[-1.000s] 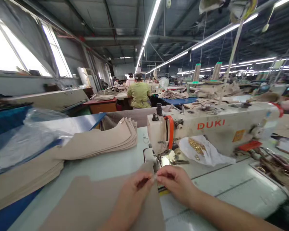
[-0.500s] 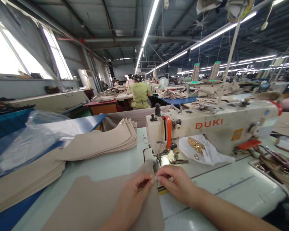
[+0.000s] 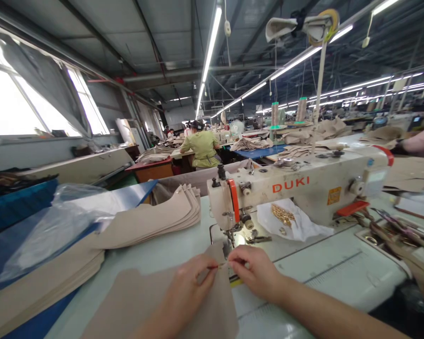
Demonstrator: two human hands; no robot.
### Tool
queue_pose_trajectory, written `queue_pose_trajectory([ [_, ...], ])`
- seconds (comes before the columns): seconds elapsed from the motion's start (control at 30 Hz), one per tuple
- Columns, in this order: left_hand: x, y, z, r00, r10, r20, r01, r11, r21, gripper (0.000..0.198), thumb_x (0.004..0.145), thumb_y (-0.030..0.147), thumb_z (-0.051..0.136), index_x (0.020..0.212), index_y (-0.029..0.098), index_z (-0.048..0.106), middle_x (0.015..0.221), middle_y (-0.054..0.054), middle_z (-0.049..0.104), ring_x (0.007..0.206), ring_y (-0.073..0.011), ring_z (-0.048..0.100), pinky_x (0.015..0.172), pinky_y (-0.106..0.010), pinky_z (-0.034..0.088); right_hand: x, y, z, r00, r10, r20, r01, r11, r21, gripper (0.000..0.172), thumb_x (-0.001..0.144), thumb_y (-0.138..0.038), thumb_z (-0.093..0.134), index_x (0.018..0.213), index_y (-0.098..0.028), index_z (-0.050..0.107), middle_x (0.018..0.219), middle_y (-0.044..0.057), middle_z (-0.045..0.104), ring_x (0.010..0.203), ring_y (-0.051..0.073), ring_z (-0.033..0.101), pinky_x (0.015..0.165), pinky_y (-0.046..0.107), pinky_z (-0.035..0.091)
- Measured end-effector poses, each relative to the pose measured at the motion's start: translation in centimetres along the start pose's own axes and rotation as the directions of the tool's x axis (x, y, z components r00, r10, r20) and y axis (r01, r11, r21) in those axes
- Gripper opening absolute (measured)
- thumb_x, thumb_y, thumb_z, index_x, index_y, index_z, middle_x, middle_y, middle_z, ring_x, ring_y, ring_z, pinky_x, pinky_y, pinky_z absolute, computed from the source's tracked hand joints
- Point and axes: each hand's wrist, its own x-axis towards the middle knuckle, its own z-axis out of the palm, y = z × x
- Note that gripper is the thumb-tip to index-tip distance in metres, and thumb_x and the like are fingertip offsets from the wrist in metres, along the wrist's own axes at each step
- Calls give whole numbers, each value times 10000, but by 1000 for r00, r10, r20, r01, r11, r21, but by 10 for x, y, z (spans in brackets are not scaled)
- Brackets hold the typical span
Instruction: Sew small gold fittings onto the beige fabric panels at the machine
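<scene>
A flat beige fabric piece (image 3: pixel 155 306) lies on the pale green table in front of me, its far corner under the needle of a white DUKI sewing machine (image 3: pixel 304 193). My left hand (image 3: pixel 189 287) rests on the fabric with fingers pinched together near its right edge. My right hand (image 3: pixel 254 270) is pinched facing it, fingertips almost touching. Between the two hands is something small and thin I cannot make out, just in front of the presser foot (image 3: pixel 229 238).
A fanned stack of beige cut pieces (image 3: pixel 151 219) lies at left, with clear plastic (image 3: pixel 53 230) over a blue surface. White paper with small gold metal parts (image 3: pixel 286 216) sits under the machine arm. Tools and straps (image 3: pixel 395 233) at right. Other workers sit beyond.
My view has tilted up and shifted, so the machine and hands sit lower and more left in frame. Both hands stay pinched together at the fabric edge by the needle.
</scene>
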Motion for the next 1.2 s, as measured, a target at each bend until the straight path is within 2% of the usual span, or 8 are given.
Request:
queue_pose_trajectory([
  [0.17,-4,-11,4,1000,4,-20,-3,999,45,188,807,250,443,785,226,628,814,-18,699,796,-192,651,752,-292,514,0,0,0,1000,-15,-11,15,1000,-23,110,808,-137,515,743,-176,595,684,-10,574,653,114,520,612,191,358],
  [0.3,-3,-38,6,999,23,-39,-16,985,174,301,844,319,456,1085,207,598,1183,-78,632,1102,-232,574,965,-394,446,0,0,1,999,38,4,-38,999,-7,117,793,-129,523,728,-175,608,677,-14,592,643,111,522,601,189,362],
  [0.43,-9,-50,15,993,56,99,-85,942,325,498,879,393,426,1334,189,435,1409,-98,438,1286,-239,408,1054,-422,354,1,4,5,983,173,63,-179,979,94,112,757,-116,543,692,-173,615,605,-31,576,581,105,512,551,188,367],
  [0.6,-26,-35,27,992,21,126,-73,904,422,512,901,385,364,1361,162,405,1432,-112,388,1294,-253,390,1046,-429,364,11,3,8,829,506,238,-557,785,269,133,716,-57,537,664,-164,596,564,-44,577,498,82,538,500,166,423],
  [0.83,-36,-36,33,997,-18,73,-12,919,394,574,893,354,372,1407,112,289,1413,-145,415,1267,-245,434,1025,-417,400,37,-7,8,704,597,384,-686,712,151,246,642,-11,509,455,-168,536,382,-62,513,336,70,490,366,147,394],
  [1.0,-23,-34,33,988,155,17,-150,922,357,448,862,304,440,1285,160,462,1329,-128,524,1201,-254,508,983,-423,451,48,-6,9,642,623,446,-722,687,80,282,652,-21,518,412,-167,495,339,-59,498,284,68,467,319,141,386],
  [1.1,-8,-26,34,964,265,-24,-242,910,338,250,859,246,428,1011,192,620,1081,-95,658,1010,-225,615,886,-371,517,50,-4,10,630,633,450,-730,681,64,271,655,-37,564,430,-167,485,336,-60,501,290,71,484,325,135,400],
  [1.2,3,-21,35,945,323,-57,-285,895,342,235,852,193,403,793,202,631,839,-62,671,809,-192,637,745,-316,550,50,-2,10,627,639,445,-731,680,53,248,667,-49,564,459,-167,501,344,-60,511,312,79,514,345,138,426],
])
